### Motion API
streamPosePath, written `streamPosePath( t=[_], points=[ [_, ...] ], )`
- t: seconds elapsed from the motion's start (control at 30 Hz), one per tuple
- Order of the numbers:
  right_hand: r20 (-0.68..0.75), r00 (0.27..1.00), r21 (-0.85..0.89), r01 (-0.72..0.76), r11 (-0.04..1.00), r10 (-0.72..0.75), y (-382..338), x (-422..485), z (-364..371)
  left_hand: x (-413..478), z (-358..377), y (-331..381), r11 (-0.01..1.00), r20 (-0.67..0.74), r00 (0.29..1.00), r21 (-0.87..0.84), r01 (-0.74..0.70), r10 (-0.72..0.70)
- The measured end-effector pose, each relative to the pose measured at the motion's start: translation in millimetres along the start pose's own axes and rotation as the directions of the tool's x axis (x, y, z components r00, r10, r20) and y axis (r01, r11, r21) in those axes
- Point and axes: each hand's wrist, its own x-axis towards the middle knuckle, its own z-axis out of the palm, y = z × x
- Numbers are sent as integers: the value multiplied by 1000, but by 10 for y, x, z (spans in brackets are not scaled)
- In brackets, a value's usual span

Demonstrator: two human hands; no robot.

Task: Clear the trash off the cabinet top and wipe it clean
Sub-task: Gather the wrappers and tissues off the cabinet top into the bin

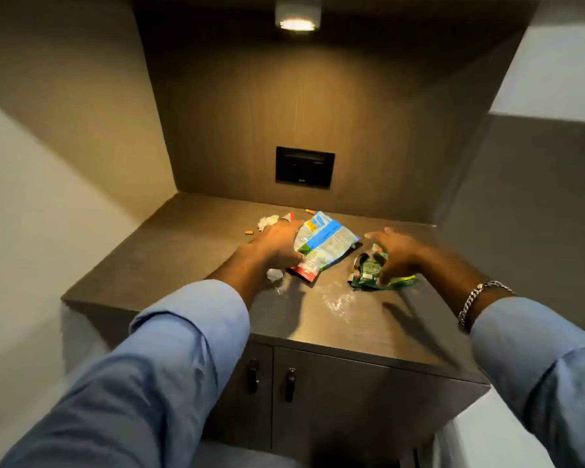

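Near edge: two cabinet doors (318,396) with dark handles, under the bench (169,251). Both blue sleeves reach in from the near side; chain bracelet (480,297) on the right wrist.

White powdery smear (338,302) on the bench, near centre, between the two arms. Small crumpled white scrap (275,274) just beside the left wrist.

Left hand (277,244): grip closed round the left edge of the blue-and-white snack bag (325,244), fingers curled under it; the bag is tilted, its far end raised, its red near corner low at the bench.

Right hand (397,253): grip partly closed, fingertips pressed into the crumpled green wrapper (368,270), thumb stretched out left toward the blue bag. Wrapper lies on the bench, right of the blue bag, its tail sticking out right under the hand. Cannot tell if it is lifted.

Farther: white crumpled tissue (267,221) left of centre, a red-and-white scrap (288,216) just beside it, orange bits (249,233) on the left and behind the bag.

Far wall: black socket panel (304,167); lit ceiling lamp (297,24) above.
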Motion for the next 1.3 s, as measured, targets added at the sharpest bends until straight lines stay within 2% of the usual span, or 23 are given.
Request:
streamPosePath(
  t=[0.03,0.1,0.2,0.33,0.47,0.57,0.63,0.7,0.8,0.87,0.93,1.07,1.17,1.3],
  points=[
    [64,998,-8,-5,1000,6,36,109,69,124,108,6,1000,28,1000,25,4,-5],
    [128,992,8,10,1000,-11,68,272,186,346,289,19,997,-13,1000,77,15,-14],
    [123,992,37,20,999,-24,120,497,346,683,472,70,995,-56,998,88,44,-39],
    [-92,995,39,30,999,-27,182,584,392,899,595,123,993,-17,996,72,92,-91],
    [-225,971,205,-40,978,87,257,488,468,840,652,175,978,-183,968,-149,146,-172],
    [-438,888,375,41,926,138,309,295,378,651,553,323,949,-277,941,-295,108,-193],
    [-569,797,536,175,826,200,254,55,245,446,436,485,926,-319,928,-372,65,-194],
    [-603,754,672,306,674,260,135,-263,117,179,337,681,912,-358,920,-411,-4,-157],
    [-521,817,823,402,402,249,-110,-931,109,-440,273,1067,892,-396,918,-429,-146,-40],
    [-422,873,902,378,210,244,-199,-1406,262,-899,320,1318,872,-376,927,-454,-185,0],
    [-347,903,938,329,109,253,-219,-1824,493,-1302,463,1486,854,-341,940,-482,-196,23],
    [-307,896,951,299,73,322,-180,-2552,1338,-1996,1191,1596,850,-255,967,-504,-152,22],
    [-139,925,990,134,39,353,-132,-2863,2307,-2450,2104,1540,835,-50,998,-551,2,-36],
    [81,895,996,-89,-2,438,35,-2724,3664,-2697,3493,1313,732,215,968,-637,241,-132]
  ],
)
